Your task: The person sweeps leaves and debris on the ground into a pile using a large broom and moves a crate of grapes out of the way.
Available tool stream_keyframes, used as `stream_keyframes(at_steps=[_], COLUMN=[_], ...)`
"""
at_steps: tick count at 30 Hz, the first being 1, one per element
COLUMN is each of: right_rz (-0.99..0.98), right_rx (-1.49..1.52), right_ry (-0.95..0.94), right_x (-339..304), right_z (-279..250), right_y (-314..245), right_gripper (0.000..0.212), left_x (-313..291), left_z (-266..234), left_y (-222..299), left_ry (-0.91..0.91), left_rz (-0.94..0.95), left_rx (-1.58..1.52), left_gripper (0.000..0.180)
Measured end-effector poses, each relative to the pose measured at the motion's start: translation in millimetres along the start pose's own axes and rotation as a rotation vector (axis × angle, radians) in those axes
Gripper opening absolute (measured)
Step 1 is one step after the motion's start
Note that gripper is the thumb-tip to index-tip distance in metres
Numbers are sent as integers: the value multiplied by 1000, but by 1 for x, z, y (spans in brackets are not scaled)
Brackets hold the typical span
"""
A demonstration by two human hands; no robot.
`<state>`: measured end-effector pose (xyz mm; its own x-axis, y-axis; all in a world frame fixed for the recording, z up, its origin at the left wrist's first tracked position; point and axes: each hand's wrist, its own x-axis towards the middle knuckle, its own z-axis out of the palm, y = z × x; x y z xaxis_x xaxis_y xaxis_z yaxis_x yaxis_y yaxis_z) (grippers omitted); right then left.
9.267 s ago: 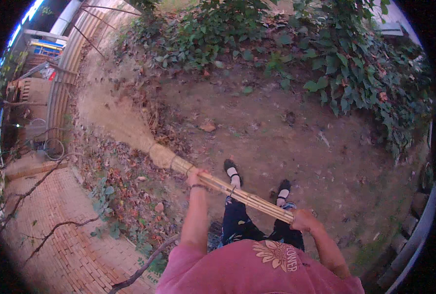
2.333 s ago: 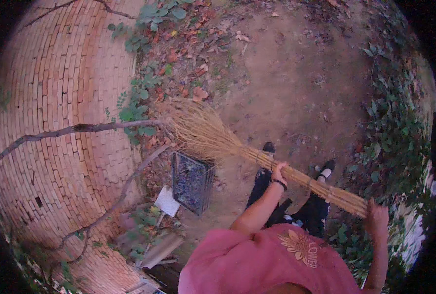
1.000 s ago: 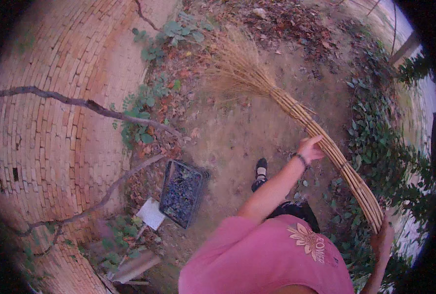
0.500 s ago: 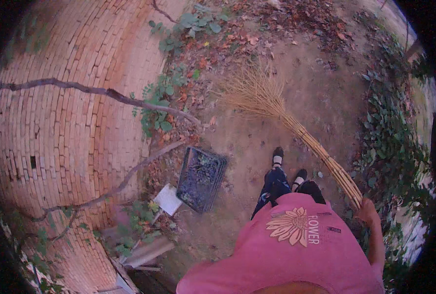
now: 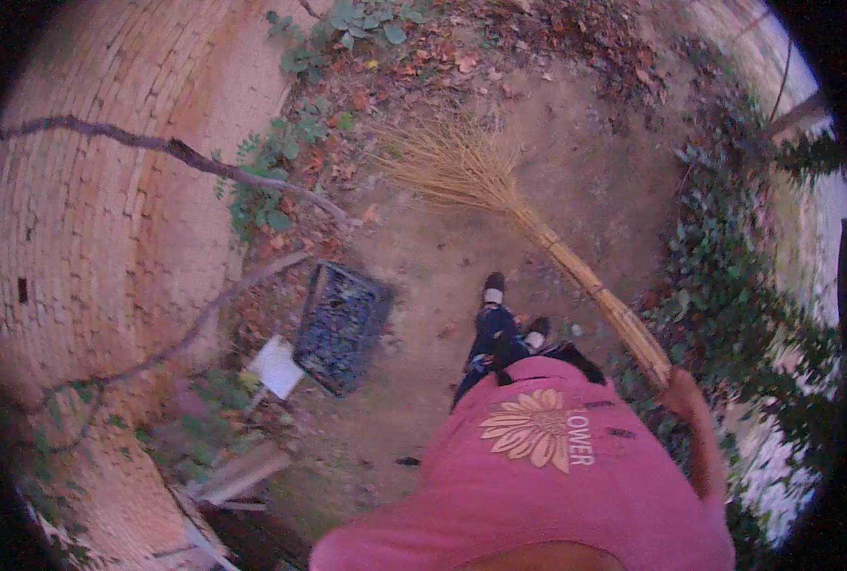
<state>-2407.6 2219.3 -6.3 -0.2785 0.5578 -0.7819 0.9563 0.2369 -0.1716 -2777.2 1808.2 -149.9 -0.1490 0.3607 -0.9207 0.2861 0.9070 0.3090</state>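
Note:
A long twig broom (image 5: 590, 284) slants across the dirt from the lower right, its bristles fanned out on the ground toward the upper left. My right hand (image 5: 680, 392) is wrapped round the top end of its bundled handle, out beside my pink shirt. Nowhere in the picture does my left hand show; the shirt's left sleeve fills the lower edge there. Fallen brown leaves (image 5: 357, 100) lie just past the bristle tips.
Left of my feet stands a dark plastic crate (image 5: 344, 328), with a white slab (image 5: 277, 367) beside it. A brick wall (image 5: 109, 247) runs along the left, crossed by a bare branch (image 5: 199, 160). Leafy vines (image 5: 728, 285) border the right side; boards (image 5: 242, 473) lie lower left.
The whole view has shifted, so the crate, wall and broom all sit farther left in the picture. My right hand keeps its hold on the broom, which has barely moved over the ground.

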Motion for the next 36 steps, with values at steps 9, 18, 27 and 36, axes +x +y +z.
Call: stream_keyframes(at_steps=[9, 18, 27, 36], right_rz=[192, 9, 124, 299], right_rx=[1338, 664, 583, 540], right_ry=[-186, -103, 44, 6], right_x=[14, -3, -38, -105], right_z=[87, 61, 70, 103], right_y=[79, 100, 130, 136], right_gripper=[23, 24, 26, 29], left_x=[-77, 38, 236, 211], left_z=[51, 22, 69, 112], left_y=[9, 33, 300, 374], left_ry=[-598, -322, -515, -327], left_rz=[423, 255, -96, 102], left_rx=[259, -180, -1311, -1813], left_gripper=[30, 48, 97, 32])
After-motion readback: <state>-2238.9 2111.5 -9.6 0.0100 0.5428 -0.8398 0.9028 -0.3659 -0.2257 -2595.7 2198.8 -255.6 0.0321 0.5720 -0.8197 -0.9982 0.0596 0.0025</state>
